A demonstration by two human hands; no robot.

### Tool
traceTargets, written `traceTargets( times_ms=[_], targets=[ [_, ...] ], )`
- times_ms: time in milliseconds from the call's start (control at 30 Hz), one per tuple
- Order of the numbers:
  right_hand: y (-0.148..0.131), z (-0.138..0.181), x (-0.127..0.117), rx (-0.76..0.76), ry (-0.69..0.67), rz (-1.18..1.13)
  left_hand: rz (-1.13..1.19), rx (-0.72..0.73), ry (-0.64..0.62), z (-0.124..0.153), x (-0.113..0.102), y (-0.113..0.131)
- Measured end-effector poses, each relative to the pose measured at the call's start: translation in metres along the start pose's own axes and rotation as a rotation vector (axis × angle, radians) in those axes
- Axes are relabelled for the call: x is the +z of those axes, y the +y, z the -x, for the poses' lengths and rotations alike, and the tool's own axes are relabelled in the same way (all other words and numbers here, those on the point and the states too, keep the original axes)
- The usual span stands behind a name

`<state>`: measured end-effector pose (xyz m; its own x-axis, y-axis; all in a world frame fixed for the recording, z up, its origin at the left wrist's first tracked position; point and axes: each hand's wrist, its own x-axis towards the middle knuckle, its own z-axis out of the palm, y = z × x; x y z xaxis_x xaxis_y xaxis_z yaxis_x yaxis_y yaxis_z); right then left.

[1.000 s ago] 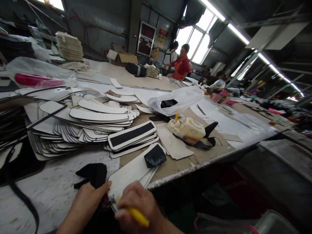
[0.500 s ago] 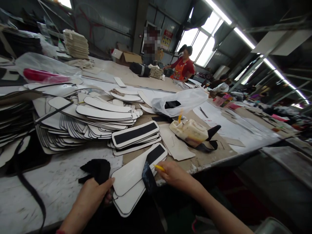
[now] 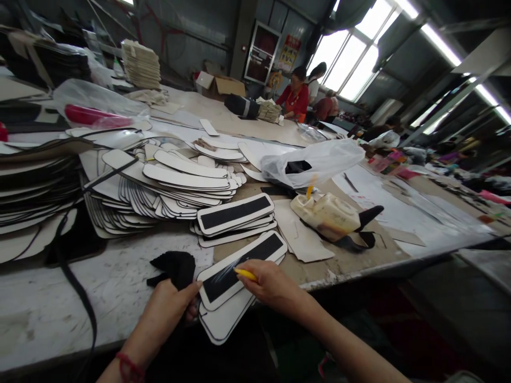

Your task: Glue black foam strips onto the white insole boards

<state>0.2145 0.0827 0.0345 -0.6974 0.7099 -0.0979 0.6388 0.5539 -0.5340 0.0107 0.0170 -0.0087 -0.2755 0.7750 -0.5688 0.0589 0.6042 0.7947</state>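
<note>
Gripping a yellow tool [image 3: 246, 274] over a white panel [image 3: 242, 254]

The left hand [image 3: 171, 306], finger grip unclear, touched the panel's left end; the right hand [image 3: 269, 282] pinched the tool. Beyond the panel lay stacked panels [image 3: 236, 215], then a plastic bag [image 3: 321, 159].

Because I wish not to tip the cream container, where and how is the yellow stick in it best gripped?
Probably pinch the upper part of the yellow stick from above, coming from the near side: it rises out of the cream container, its lower end hidden, and the plastic bag lies just behind.
</note>
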Motion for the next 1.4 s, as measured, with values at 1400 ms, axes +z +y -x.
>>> traceTargets(
  times_ms=[1400],
  targets=[
    [0.072, 0.023, -0.04, 0.325, 0.477, -0.336, 0.485, -0.143, 0.061, 0.038, -0.031, 0.044]
  ],
)
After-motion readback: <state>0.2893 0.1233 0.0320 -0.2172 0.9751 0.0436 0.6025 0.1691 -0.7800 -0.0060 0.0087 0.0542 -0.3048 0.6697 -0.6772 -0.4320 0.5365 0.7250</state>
